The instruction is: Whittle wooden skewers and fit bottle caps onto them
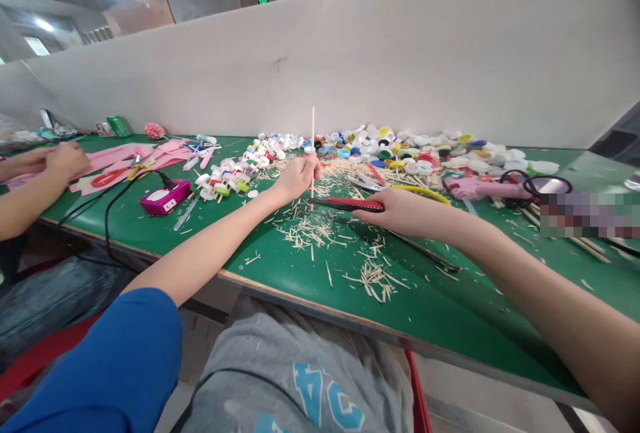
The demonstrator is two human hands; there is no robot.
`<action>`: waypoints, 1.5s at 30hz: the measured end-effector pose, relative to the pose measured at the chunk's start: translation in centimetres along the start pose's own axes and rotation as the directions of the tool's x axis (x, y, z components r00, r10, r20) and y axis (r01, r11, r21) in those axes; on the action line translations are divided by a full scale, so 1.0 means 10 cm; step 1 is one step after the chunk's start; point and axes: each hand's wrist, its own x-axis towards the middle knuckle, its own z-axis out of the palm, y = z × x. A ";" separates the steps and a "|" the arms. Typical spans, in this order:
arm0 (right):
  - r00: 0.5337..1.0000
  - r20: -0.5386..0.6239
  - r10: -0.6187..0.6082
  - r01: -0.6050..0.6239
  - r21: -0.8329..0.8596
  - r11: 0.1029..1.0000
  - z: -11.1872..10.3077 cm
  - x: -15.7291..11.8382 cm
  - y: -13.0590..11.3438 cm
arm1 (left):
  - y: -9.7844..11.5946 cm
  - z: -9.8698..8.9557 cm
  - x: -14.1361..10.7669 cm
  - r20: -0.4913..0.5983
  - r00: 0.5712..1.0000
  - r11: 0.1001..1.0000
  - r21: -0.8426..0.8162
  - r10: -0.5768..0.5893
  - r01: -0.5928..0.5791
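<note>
Upright stick [313, 127] in left grip [299, 176]

The stick [313, 129] looks like smooth, pale wood, the shavings [307, 234] rough and splintery, the green tabletop [425, 306] glossy. The red tool handle [360, 205] looks textured; caps [424, 167] and magenta box [163, 203] look like plastic, the pink sheets [117, 154] like matt paper.

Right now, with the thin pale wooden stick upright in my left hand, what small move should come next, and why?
I'd probably draw the red-and-black handheld tool in your right hand lightly down the thin pale wooden stick: the tool's dark tip appears to meet its lower end, below your left hand, and pale wood slivers litter the green tabletop.
</note>
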 end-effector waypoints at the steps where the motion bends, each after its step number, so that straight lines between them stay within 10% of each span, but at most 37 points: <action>1: 1.000 0.011 0.016 -0.016 0.001 1.000 0.00 0.00 -0.01 | 0.00 0.00 0.00 -0.001 1.000 1.000 -0.007 -0.003 0.003; 45: 0.988 0.156 0.004 -0.011 0.044 0.999 -0.01 0.01 0.00 | 0.06 0.01 -0.02 -0.006 1.000 1.000 0.024 0.004 -0.004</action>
